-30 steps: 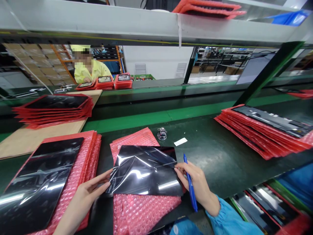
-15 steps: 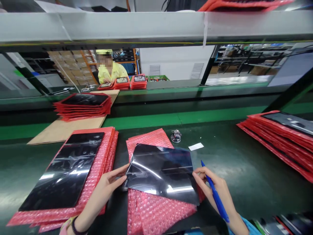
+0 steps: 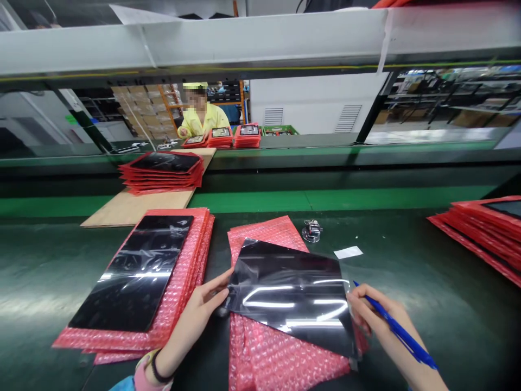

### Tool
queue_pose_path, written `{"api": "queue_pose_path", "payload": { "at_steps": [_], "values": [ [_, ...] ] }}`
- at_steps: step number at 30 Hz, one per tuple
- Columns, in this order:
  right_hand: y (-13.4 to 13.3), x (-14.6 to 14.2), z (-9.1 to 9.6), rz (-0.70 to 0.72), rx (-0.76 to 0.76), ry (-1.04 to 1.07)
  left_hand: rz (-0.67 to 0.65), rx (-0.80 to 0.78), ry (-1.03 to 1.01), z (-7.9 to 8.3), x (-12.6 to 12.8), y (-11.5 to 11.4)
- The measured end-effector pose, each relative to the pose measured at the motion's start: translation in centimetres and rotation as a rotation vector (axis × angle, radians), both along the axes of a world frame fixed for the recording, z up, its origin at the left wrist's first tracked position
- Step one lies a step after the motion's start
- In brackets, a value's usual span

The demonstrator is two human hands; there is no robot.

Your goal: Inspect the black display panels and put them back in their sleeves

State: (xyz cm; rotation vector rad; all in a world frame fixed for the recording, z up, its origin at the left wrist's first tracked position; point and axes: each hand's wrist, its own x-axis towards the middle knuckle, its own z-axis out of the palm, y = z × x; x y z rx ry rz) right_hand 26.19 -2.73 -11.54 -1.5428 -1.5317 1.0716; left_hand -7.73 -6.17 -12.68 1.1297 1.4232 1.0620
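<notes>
Film-covered black panel (image 3: pixel 293 296) being held at both ends over pink bubble-wrap sleeves (image 3: pixel 280 353)

Left hand (image 3: pixel 203 307) is pinching the panel's left edge, thumb and fingers nearly closed. Right hand (image 3: pixel 378 309) is curling at the right edge, fingertips meeting the film there, while also holding a blue pen (image 3: pixel 399 328) slanting across it. Panel is lying slightly skewed, its right end nearer; contact with the sleeves: cannot tell. A white slip (image 3: pixel 348 252) and a small clear-based metal item (image 3: pixel 312 231) are resting on the dark green bench (image 3: pixel 399 239) just beyond. To the left, a second black panel (image 3: pixel 134 271) is lying on a bubble-wrap stack (image 3: pixel 195 260). Far left, a red-sleeved stack (image 3: pixel 163 182) is sitting on a wooden board (image 3: pixel 130 210).
</notes>
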Motion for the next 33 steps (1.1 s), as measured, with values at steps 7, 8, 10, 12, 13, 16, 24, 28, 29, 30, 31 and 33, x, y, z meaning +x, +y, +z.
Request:
{"api": "queue_pose_path", "payload": {
  "at_steps": [7, 8, 10, 12, 13, 16, 24, 28, 29, 30, 31, 33],
  "values": [
    [-0.1, 1.2, -1.7, -0.101, 0.13, -0.223, -0.005, 0.127, 0.35, -1.0, 0.0, 0.3],
    [-0.2, 1.2, -1.8, -0.108, 0.139, -0.222, 0.001, 0.151, 0.429, -0.9, 0.2, 0.3],
    [-0.4, 0.9, -1.8, -0.117, 0.163, -0.211, 0.017, 0.207, 0.592, -0.6, 0.7, 0.5],
    [-0.5, 0.4, -1.6, -0.117, 0.186, -0.2, 0.022, 0.267, 0.741, -0.1, 1.5, 1.0],
    [-0.5, 0.2, -1.5, -0.118, 0.194, -0.197, 0.019, 0.296, 0.807, 0.1, 1.9, 1.4],
    [-0.5, -0.5, -1.1, -0.126, 0.206, -0.193, 0.006, 0.358, 0.98, 0.4, 3.0, 3.1],
    [-0.9, 0.6, -2.0, -0.125, 0.243, -0.124, 0.004, 0.422, 1.309, 0.1, 4.0, 6.8],
    [-1.0, 1.2, -3.1, -0.127, 0.234, -0.06, -0.011, 0.502, 1.421, -0.2, 5.8, 5.6],
    [-1.1, 1.2, -3.4, -0.13, 0.233, -0.04, -0.023, 0.524, 1.439, -0.2, 6.4, 5.2],
    [-1.2, 1.1, -3.6, -0.133, 0.229, -0.014, -0.033, 0.544, 1.455, -0.3, 7.2, 4.9],
    [-1.2, 1.0, -3.7, -0.134, 0.22, 0.018, -0.043, 0.564, 1.468, -0.3, 8.0, 4.6],
    [-1.4, 0.9, -3.9, -0.133, 0.193, 0.084, -0.062, 0.602, 1.489, -0.4, 9.8, 4.1]
  ]
}}
